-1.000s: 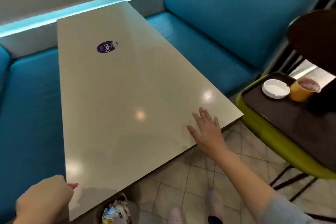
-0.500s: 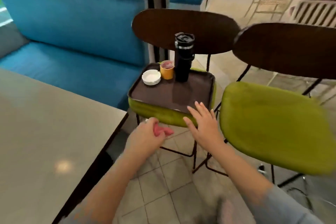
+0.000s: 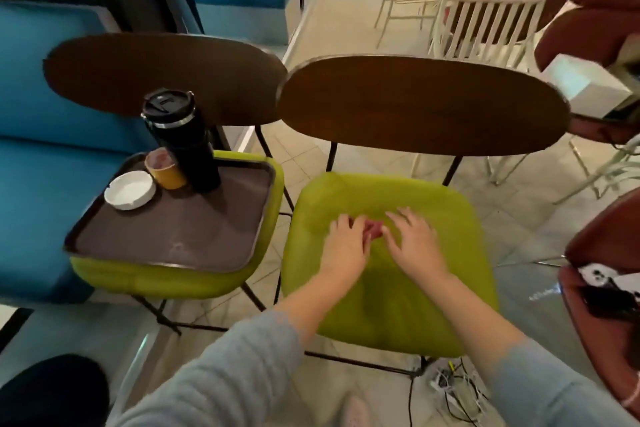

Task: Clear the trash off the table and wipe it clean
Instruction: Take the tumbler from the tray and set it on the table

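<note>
My hands hover over the green chair seat (image 3: 388, 291) on the right. On the left chair, a brown tray (image 3: 180, 236) holds a black tumbler (image 3: 181, 139), a yellow cup (image 3: 165, 168) and a white ashtray (image 3: 130, 190). My left hand (image 3: 344, 246) pinches a small pink thing (image 3: 372, 230), too blurred to name. My right hand (image 3: 414, 243) is spread, fingers touching it.

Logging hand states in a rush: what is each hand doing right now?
Left hand: closed on a small pink cloth, over the green chair seat.
Right hand: open, fingers spread, touching the pink cloth; not clearly gripping it.
</note>
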The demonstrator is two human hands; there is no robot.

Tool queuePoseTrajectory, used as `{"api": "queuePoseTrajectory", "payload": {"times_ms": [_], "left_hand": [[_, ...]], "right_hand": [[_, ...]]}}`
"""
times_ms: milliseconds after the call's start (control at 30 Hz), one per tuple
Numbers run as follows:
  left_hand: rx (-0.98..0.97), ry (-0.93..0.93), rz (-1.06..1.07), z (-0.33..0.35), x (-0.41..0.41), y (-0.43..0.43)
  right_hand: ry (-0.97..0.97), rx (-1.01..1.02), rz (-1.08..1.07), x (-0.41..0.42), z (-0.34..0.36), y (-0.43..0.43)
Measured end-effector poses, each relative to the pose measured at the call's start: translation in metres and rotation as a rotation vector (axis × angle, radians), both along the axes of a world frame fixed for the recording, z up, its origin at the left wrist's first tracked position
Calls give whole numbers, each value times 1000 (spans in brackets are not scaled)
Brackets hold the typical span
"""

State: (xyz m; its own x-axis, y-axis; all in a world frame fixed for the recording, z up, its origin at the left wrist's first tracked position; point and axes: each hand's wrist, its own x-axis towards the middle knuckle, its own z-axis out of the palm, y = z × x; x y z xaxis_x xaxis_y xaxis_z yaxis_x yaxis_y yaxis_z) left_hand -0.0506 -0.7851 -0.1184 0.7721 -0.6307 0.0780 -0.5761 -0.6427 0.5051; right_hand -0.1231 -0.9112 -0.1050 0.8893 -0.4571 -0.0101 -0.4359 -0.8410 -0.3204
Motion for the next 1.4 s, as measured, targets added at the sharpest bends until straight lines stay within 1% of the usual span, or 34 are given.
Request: {"api": "queuePoseTrajectory", "payload": {"times_ms": [200, 300, 367, 433, 467, 533, 633, 700, 767, 867, 1000, 1167, 1300, 1400], "left_hand": [[203, -9, -74, -34, 15, -80], [324, -1, -93, -45, 18, -95], [466, 17, -114, -59, 19, -97], [565, 31, -130, -69, 17, -95], [581, 29, -139, -72, 18, -94], [538, 24, -160, -71, 18, -91], [391, 34, -165, -61, 23, -80], [320, 20, -130, -52, 33, -63], [301, -4, -76, -45, 46, -41], [296, -25, 13, -37, 69, 9], [227, -15, 116, -23, 95, 78], [199, -26, 222, -7, 133, 173], [217, 2, 260, 1, 170, 243], [238, -23, 275, 3, 199, 285]], "right_hand": [[152, -60, 6, 3, -31, -58], [223, -49, 24, 6, -41, -70], [269, -35, 27, 6, -50, -73], [280, -32, 23, 3, -57, -74], [273, -35, 20, 4, -60, -74], [247, -30, 19, 6, -62, -73], [162, -6, 35, 16, -59, -64], [82, 13, 68, 30, -53, -52], [12, 30, 106, 48, -48, -36], [-68, 68, 174, 81, -39, 3], [-169, 105, 284, 123, -28, 59], [-267, 162, 360, 177, -15, 143], [-316, 236, 315, 215, -13, 209], [-342, 337, 189, 241, -10, 243]]}}
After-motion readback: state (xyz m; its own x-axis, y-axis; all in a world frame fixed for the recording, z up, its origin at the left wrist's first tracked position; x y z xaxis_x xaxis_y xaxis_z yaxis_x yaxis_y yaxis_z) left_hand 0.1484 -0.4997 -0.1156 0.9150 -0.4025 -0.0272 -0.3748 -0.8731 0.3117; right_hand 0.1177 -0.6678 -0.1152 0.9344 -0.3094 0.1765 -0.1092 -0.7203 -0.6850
